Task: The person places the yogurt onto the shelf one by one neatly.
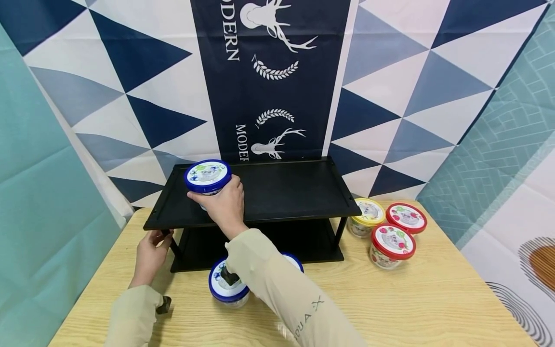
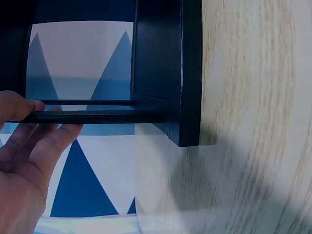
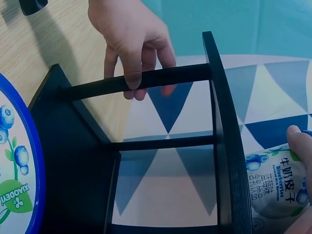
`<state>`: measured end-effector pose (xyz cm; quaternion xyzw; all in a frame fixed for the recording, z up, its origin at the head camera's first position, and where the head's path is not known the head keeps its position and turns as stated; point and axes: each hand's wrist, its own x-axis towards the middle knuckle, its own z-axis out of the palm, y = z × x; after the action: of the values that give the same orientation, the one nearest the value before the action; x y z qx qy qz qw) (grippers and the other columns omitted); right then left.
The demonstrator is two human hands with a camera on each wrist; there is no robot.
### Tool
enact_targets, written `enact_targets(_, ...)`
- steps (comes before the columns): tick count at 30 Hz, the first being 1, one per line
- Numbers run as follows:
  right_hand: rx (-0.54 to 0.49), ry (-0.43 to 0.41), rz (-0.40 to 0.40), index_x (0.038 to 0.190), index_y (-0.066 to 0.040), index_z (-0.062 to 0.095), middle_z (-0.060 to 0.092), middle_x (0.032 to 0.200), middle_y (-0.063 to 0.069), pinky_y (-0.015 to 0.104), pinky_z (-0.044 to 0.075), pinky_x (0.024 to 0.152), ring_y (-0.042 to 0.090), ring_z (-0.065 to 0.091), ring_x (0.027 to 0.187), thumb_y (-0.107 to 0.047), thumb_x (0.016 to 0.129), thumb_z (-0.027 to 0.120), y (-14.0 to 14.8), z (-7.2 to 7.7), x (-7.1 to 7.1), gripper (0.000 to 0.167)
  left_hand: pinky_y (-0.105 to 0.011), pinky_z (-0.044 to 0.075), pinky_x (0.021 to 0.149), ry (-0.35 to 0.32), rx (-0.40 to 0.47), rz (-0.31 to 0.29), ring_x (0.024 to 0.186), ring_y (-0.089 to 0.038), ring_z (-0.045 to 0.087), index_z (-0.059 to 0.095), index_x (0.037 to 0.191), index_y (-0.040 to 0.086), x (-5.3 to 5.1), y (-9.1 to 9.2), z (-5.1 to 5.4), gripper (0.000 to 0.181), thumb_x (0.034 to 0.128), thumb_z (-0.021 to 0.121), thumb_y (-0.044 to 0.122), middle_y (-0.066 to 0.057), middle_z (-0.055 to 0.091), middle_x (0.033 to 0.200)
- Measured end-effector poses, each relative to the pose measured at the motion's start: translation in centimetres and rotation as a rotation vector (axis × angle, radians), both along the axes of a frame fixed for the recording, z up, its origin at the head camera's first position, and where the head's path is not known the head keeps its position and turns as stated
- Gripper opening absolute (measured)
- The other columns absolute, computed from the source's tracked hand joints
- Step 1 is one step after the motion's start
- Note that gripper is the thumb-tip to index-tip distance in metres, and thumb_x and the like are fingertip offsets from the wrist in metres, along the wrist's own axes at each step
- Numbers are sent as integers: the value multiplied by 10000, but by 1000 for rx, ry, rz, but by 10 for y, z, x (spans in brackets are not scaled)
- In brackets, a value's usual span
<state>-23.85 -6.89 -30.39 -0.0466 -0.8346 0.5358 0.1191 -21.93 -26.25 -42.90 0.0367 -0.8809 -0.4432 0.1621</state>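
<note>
My right hand (image 1: 225,205) grips a blueberry tub (image 1: 208,173) with a blue lid at the left part of the black two-tier shelf's top board (image 1: 286,188). Whether the tub's base touches the board is hard to tell. Below the board's left end, my left hand (image 1: 149,255) holds the shelf's front left post (image 2: 97,116), thumb on one side and fingers on the other. The right wrist view shows the left hand (image 3: 134,44) on this post too. Another blue-lidded tub (image 1: 226,284) stands on the table before the shelf, and a further blue lid (image 1: 293,260) is mostly hidden behind my right sleeve.
Right of the shelf stand a yellow-lidded tub (image 1: 368,212) and two red-lidded tubs, one farther back (image 1: 406,218) and one nearer (image 1: 392,243). The wooden table (image 1: 412,308) meets a patterned cloth backdrop (image 1: 377,96) behind the shelf.
</note>
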Motion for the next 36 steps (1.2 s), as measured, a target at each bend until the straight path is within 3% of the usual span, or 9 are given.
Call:
enact_targets(12, -8, 23, -23, 1391, -114, 306, 446, 1335, 81, 395, 397, 1056, 237, 435, 1235, -509, 591, 844, 2, 0, -1, 1041, -472, 496, 918, -19, 3, -7, 1162, -388, 538, 548, 1180, 51, -2, 3, 4, 231, 966, 480, 104, -211, 578, 1188)
enact_targets(19, -28, 19, -23, 1393, -121, 306, 440, 1341, 76, 404, 389, 1060, 237, 422, 1242, -509, 591, 843, 2, -2, 0, 1040, -377, 522, 873, -6, -10, 3, 1127, -378, 563, 562, 1157, 47, -1, 3, 1, 219, 952, 492, 79, -200, 585, 1159)
enact_targets(26, -54, 17, -1, 1400, -112, 304, 439, 1333, 93, 426, 390, 1052, 245, 422, 1238, -469, 591, 858, 7, -4, 2, 1044, -466, 494, 910, 4, -12, 0, 1128, -372, 554, 561, 1169, 43, 0, 3, -2, 230, 953, 487, 79, -198, 578, 1159)
enact_targets(36, -35, 12, 77, 1370, -132, 357, 475, 1314, 76, 401, 430, 1013, 219, 467, 1207, -508, 609, 833, 28, 4, 12, 973, -207, 498, 804, -2, -27, 15, 1123, -380, 564, 561, 1191, 60, 2, 0, 3, 254, 945, 498, 71, -194, 580, 1161)
